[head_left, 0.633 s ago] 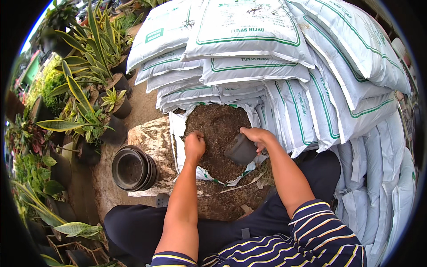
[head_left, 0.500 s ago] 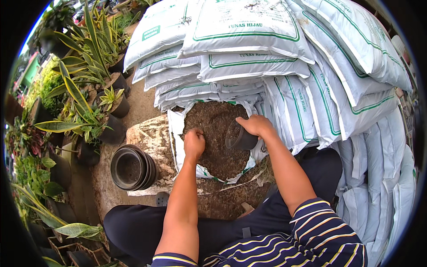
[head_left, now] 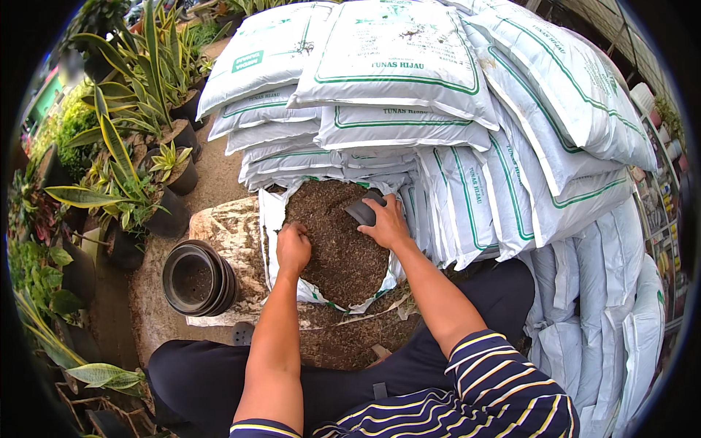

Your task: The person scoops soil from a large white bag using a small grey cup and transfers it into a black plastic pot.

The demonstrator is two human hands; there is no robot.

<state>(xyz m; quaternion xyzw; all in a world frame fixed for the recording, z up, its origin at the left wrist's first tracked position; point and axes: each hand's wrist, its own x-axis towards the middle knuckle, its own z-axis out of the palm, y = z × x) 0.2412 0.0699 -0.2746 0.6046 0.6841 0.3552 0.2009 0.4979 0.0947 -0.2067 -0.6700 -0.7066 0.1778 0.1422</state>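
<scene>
An open white sack (head_left: 269,219) full of dark brown potting soil (head_left: 332,255) stands before me. My right hand (head_left: 387,225) grips a small black plant pot (head_left: 359,212) at the soil's far right side. The pot is tilted, partly covered by my fingers, and its mouth does not show. At the soil's left side, near the sack's edge, my left hand (head_left: 293,248) is closed with the fingers curled under; whatever they may hold is hidden. To the left of the sack stands a stack of black pots (head_left: 197,277), nested upright, with a little soil in the top one.
White filled sacks with green lines (head_left: 394,62) are piled high behind the soil and along the right. Potted snake plants (head_left: 146,80) and other greenery line the left. A pale, dirty sheet (head_left: 230,226) lies under the open sack. My crossed legs (head_left: 204,379) are close in front.
The pot in my right hand has turned, and its open mouth no longer shows. My left hand stays closed by the sack's left edge. The whole view has shifted slightly.
</scene>
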